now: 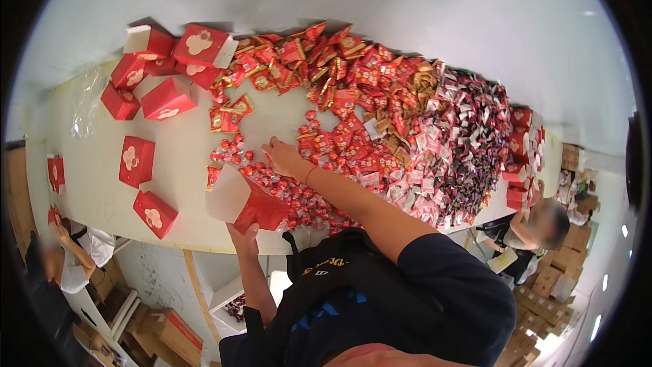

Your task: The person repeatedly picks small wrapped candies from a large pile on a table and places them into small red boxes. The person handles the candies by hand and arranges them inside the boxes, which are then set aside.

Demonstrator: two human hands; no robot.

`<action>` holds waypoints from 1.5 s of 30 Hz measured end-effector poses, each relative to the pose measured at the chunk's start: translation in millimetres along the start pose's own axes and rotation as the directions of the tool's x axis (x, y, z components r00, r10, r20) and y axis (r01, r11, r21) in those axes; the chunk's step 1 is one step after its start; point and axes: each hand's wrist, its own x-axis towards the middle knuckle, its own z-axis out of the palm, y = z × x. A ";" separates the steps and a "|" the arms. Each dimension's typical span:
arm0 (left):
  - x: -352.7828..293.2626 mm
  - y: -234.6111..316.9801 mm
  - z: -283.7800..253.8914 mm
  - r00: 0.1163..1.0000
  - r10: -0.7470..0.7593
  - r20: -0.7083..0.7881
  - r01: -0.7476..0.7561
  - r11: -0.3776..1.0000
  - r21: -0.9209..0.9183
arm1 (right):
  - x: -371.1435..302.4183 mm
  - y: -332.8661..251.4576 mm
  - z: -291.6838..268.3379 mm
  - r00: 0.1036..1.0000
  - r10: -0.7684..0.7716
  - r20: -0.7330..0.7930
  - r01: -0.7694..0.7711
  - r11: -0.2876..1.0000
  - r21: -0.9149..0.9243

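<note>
Red box (pixel 263 209): held over the near edge of the table (pixel 183 163), left of centre; tilted, its pale end turned left and far; how much is inside cannot be seen

Left hand (pixel 243 232): clamped on the near, lower side of the box from beneath; a low, firm grip should leave the mouth clear and stop the light card from swinging

Right hand (pixel 284 158): apart from the left and reaching farther in; thumb and fingers bent, though whether they pinch a piece cannot be told; a light fingertip grip would suit small, slick wrappers

Red wrist cord (pixel 310 175): worn on the right wrist, above the sweets; a raised wrist would avoid sweeping pieces aside

Round red sweets (pixel 299 204): heaped right of the box, beneath the right forearm; loose and probably quick to roll, so best taken from the heap's edge

Flat red packets (pixel 350 143): right of the right hand; pink-and-white packets (pixel 428 143) lie farther right, dark purple ones (pixel 485 143) beyond; separate heaps make clean picking easier

Standing boxes (pixel 137 161): left of the hands, well apart from the heaps; a clear elbow path there seems wise

Red-and-gold packets (pixel 292 51): banked along the far side; a longer reach, better made with the box steady
</note>
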 end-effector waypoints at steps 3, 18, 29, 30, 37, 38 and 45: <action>-7.9 6.3 13.7 1.000 0.016 0.009 -0.015 1.000 -0.016 | -35.4 -1.2 -40.7 0.977 0.167 -0.134 -0.125 0.954 0.272; -80.2 4.2 98.6 0.999 -0.033 0.038 0.025 0.980 0.199 | -173.5 142.4 -107.0 0.656 0.464 -0.595 -0.117 0.841 0.528; -124.5 -26.6 76.7 0.845 -0.311 0.434 0.284 0.950 0.129 | -350.9 202.5 -95.4 0.883 0.446 -0.144 -0.416 0.887 0.200; -127.3 -29.0 78.4 0.804 -0.321 0.501 0.305 0.945 0.116 | -351.9 201.9 -87.6 0.877 0.435 -0.206 -0.399 0.896 0.193; -123.7 -72.6 87.4 0.664 -0.487 0.568 0.560 0.827 0.054 | -367.6 188.7 -73.2 0.798 0.403 -0.448 -0.272 0.904 0.330; -126.5 -73.8 94.9 0.655 -0.469 0.593 0.552 0.833 0.049 | -375.2 183.2 -82.4 0.765 0.421 -0.487 -0.232 0.886 0.402; -116.6 -83.2 131.9 0.495 -0.376 0.783 0.493 0.864 0.102 | -418.5 -0.7 -230.8 0.623 0.290 -0.727 0.373 0.706 0.602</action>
